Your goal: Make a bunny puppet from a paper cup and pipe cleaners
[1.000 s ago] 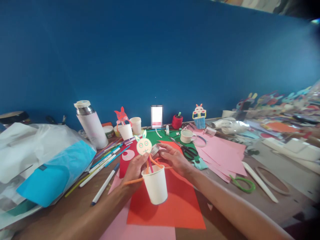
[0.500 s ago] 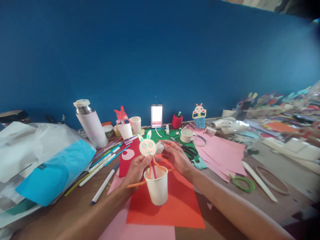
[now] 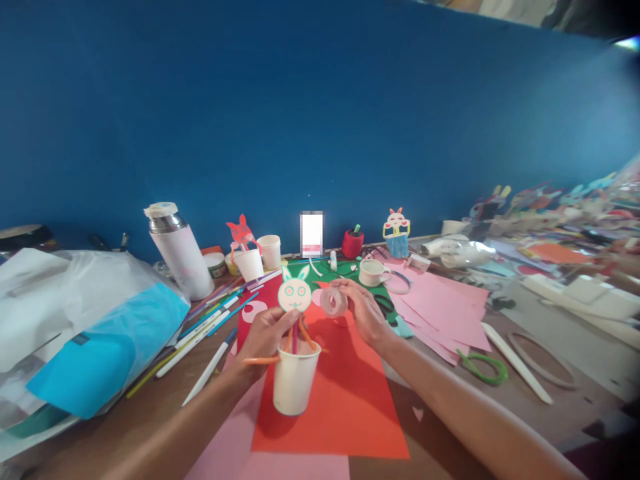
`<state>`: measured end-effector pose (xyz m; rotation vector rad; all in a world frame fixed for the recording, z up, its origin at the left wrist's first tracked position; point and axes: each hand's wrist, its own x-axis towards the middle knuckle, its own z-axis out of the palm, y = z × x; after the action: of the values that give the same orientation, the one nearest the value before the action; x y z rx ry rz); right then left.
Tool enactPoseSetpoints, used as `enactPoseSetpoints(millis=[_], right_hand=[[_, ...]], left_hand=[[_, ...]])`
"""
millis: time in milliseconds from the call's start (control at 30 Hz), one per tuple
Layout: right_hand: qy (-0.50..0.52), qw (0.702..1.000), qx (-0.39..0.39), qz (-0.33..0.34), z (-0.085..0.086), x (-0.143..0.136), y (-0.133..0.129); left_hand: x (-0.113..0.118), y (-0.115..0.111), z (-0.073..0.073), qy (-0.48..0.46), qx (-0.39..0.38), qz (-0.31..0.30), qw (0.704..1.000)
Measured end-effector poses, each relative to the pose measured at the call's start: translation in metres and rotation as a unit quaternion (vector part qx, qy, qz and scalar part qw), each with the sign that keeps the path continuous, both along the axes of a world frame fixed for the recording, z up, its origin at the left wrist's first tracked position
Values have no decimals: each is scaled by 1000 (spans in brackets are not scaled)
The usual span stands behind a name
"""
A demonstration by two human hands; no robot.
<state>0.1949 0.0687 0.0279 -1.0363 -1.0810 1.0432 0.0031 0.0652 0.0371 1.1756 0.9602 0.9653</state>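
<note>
Between thumb and fingers, my left hand (image 3: 271, 333) pinches the neck of a paper rabbit puppet, just below its round face (image 3: 295, 293) with green-edged ears and eyes. Orange strips and a magenta stick run from the face into a white paper cup (image 3: 296, 383), which hangs tilted over the red-orange paper (image 3: 350, 400). To the right, my right hand (image 3: 364, 310) grips a roll of clear tape (image 3: 333, 302) by its edge, flat side facing me. The roll is apart from the face.
A white flask (image 3: 181, 257) and a plastic bag (image 3: 90, 320) stand at the left, with several markers (image 3: 210, 367) beside them. Pink sheets (image 3: 440, 300), a mug (image 3: 373, 272) and black scissors (image 3: 384, 308) lie right of centre. Finished cup puppets (image 3: 397, 240) stand near the blue wall.
The cup has swung left and tilted. My right hand has moved slightly right, turning the tape roll so its flat side shows. My left hand keeps hold of the puppet.
</note>
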Motion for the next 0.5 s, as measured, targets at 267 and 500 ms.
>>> enactPoseSetpoints(millis=[267, 500], right_hand=[[-35, 999, -23, 18, 1, 4, -2], [-80, 992, -40, 93, 17, 4, -12]], left_hand=[[-4, 7, 6, 50, -11, 27, 998], [-4, 9, 4, 139, 40, 36, 989]])
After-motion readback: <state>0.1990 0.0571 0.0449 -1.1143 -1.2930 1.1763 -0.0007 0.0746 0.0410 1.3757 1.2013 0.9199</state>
